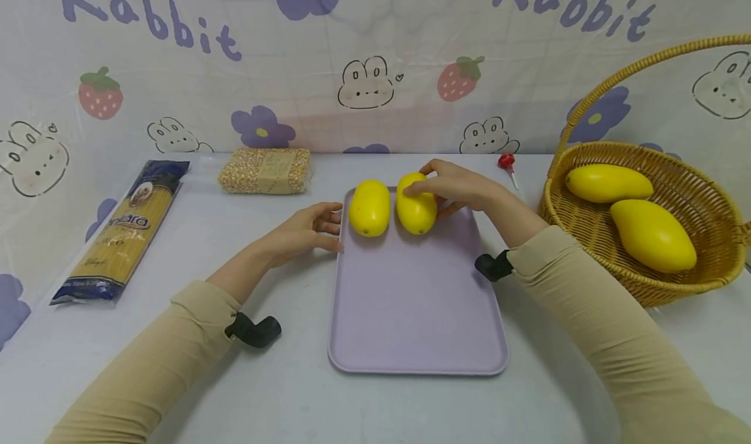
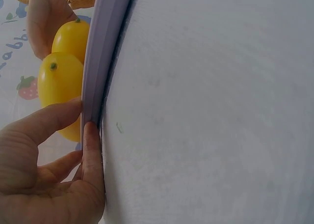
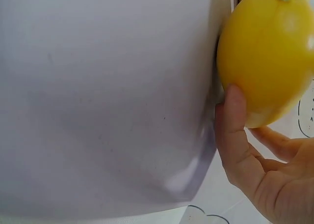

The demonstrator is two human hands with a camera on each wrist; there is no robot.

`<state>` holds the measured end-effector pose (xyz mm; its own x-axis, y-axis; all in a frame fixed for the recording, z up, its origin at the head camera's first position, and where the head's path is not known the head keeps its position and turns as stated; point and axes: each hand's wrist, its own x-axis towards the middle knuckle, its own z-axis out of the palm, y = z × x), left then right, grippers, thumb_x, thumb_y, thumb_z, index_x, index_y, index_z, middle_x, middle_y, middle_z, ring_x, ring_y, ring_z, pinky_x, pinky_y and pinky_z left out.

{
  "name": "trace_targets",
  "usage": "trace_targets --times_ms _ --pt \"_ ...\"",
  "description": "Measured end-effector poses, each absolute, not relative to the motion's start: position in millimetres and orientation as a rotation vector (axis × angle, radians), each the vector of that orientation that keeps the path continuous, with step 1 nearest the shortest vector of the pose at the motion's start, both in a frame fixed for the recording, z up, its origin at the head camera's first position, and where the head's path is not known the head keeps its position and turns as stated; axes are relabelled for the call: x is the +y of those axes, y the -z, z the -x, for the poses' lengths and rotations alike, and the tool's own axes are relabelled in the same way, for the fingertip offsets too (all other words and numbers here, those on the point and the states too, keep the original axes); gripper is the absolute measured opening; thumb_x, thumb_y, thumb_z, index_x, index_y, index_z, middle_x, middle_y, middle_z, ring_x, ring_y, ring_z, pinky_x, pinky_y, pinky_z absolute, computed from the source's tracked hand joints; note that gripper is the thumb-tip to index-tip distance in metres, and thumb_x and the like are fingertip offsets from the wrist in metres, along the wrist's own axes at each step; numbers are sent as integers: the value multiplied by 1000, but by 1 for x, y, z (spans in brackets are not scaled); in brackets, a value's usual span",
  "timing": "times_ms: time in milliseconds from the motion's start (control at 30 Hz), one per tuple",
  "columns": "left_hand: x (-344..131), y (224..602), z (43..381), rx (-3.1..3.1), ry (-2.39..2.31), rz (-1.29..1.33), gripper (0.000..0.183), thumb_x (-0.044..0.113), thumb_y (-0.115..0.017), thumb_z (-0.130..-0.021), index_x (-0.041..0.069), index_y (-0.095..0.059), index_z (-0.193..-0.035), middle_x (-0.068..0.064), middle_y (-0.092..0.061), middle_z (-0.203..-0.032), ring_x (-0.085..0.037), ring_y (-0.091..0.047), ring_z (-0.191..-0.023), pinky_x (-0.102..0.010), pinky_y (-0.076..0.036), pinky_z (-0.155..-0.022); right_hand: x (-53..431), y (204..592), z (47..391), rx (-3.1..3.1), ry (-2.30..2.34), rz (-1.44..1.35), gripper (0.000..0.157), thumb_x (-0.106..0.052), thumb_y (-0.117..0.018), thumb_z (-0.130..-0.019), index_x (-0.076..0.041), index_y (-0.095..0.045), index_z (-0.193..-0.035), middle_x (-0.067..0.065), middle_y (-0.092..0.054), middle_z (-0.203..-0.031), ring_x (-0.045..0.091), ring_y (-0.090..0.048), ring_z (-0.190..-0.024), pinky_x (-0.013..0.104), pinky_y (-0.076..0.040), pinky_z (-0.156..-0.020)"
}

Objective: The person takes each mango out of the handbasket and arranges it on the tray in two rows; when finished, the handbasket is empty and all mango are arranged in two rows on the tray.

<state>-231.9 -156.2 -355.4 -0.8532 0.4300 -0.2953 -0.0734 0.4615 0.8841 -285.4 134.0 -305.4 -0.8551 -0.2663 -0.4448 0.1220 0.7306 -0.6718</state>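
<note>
My right hand point(image 1: 454, 186) holds a yellow mango point(image 1: 418, 212) at the far end of the lilac tray point(image 1: 416, 313), its fingers spread around the fruit. In the right wrist view, the fingertips point(image 3: 235, 98) touch this mango's lower side. Close on its left lies another yellow mango point(image 1: 369, 209), also on the tray. My left hand point(image 1: 299, 235) is at the tray's left edge, its fingers loosely bent. Seen from the left wrist, thumb and fingers touch the rim beside the two mangoes.
Two more mangoes point(image 1: 654, 235) lie in a wicker basket point(image 1: 639, 284) with a tall handle at right. A red lollipop point(image 1: 507, 163) lies behind my right hand. On the left are a spaghetti pack point(image 1: 126, 229) and a bag of corn kernels point(image 1: 264, 170). A printed cloth hangs behind.
</note>
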Motion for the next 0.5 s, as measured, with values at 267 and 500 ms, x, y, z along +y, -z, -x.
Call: trace_targets --times_ms 267,500 --pt "-156 356 232 2220 -1394 -298 86 6 -71 -85 8 -23 -156 -17 -40 -151 -30 -45 -133 -45 -38 -117 135 303 283 2408 998 109 78 -45 -61 -91 -9 -26 -151 17 -44 -142 33 -53 -118 41 -58 -94" --pt "-155 356 233 2224 -1392 -292 85 6 -70 -86 8 -23 -156 -18 -40 -151 -30 -45 -133 -46 -37 -117 142 296 280 2412 1005 108 81 -44 -62 -91 -8 -24 -152 17 -39 -149 35 -54 -123 41 -57 -95"
